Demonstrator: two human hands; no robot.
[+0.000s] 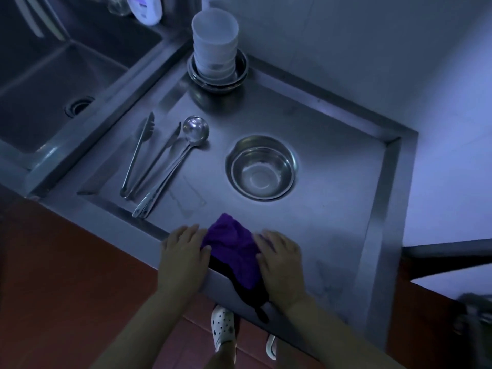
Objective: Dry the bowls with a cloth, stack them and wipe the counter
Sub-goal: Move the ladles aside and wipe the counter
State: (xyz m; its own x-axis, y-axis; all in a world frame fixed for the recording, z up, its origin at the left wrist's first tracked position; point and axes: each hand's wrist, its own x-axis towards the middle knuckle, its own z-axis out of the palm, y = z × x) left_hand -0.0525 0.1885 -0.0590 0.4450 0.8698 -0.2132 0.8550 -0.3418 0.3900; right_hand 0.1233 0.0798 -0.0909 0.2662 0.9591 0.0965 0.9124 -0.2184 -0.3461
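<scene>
A purple cloth (pixel 231 249) lies bunched on the front edge of the steel counter (pixel 332 209), part of it hanging over the edge. My left hand (pixel 183 249) presses on the cloth's left side and my right hand (pixel 277 255) on its right side, fingers spread over it. A pair of nested steel bowls (pixel 262 167) sits upright mid-counter, beyond the cloth. At the back stands a stack of white bowls (pixel 215 47) inside several steel bowls (pixel 217 75).
Tongs (pixel 138 155), a knife (pixel 157 161) and ladles (pixel 175 161) lie left of the bowls. A sink (pixel 61 83) is at the far left. A raised rim (pixel 386 195) bounds the counter on the right. My shoes show on the floor below.
</scene>
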